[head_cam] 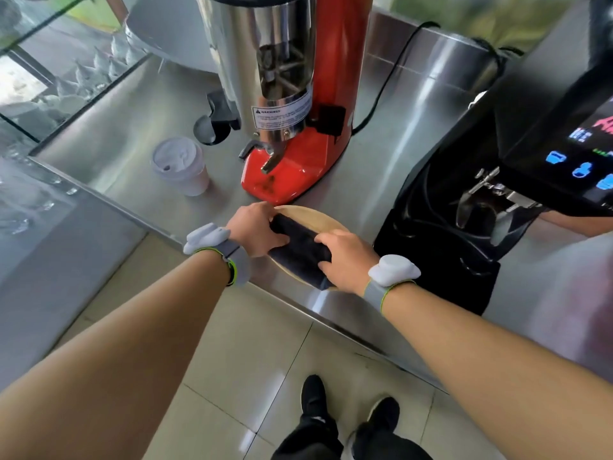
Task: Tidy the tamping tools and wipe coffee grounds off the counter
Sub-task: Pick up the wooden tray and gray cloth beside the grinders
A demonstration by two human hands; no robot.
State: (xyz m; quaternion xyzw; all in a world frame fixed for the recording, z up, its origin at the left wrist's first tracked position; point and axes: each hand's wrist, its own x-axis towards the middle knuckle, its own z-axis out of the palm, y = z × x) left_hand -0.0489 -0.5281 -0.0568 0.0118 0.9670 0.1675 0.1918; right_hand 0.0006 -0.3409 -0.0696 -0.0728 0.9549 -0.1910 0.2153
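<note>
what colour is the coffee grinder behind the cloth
Red body with a shiny steel hopper section, plain in the head view.

Both arms outstretched, left hand (253,229) and right hand (346,260) curled, palms down.

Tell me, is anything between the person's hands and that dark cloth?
Nothing visible. The left hand and the right hand both rest directly on the dark cloth, which lies on a round wooden board at the counter's front edge.

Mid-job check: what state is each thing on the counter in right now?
Cloth: folded, on the board, gripped at both ends.
Board: flat at the counter edge.
Cup: upright, lid on.
Left hand: on the cloth.
Right hand: on the cloth.
Red grinder: upright, chute empty.
</note>
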